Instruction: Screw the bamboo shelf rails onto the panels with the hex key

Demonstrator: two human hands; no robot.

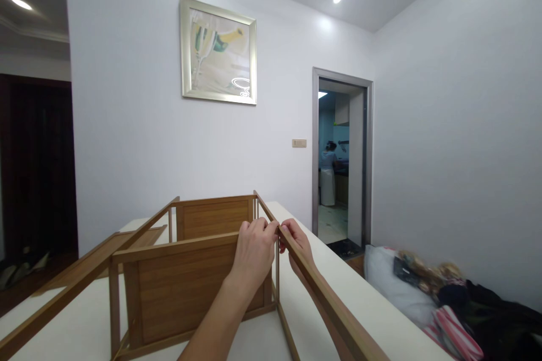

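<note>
A wooden shelf frame (203, 235) with brown panels lies on a white tabletop, its long rails running toward me. My left hand (256, 242) is closed over the top edge of the near wooden panel (190, 293), close to its right corner. Just across that corner, my right hand (297, 241) is closed, its thumb and fingers pinched beside the right-hand rail (322, 279). Whatever lies between those right fingertips is hidden or too small to make out. Both hands nearly meet at the joint. A second upright panel (218, 217) stands farther back in the frame.
The white tabletop (339, 293) extends under the frame. A separate wooden panel (88, 256) lies to the left. At right are a clear plastic bag (387, 276), dolls and dark cloth. Beyond the doorway (315, 152), a person (328, 172) stands in another room.
</note>
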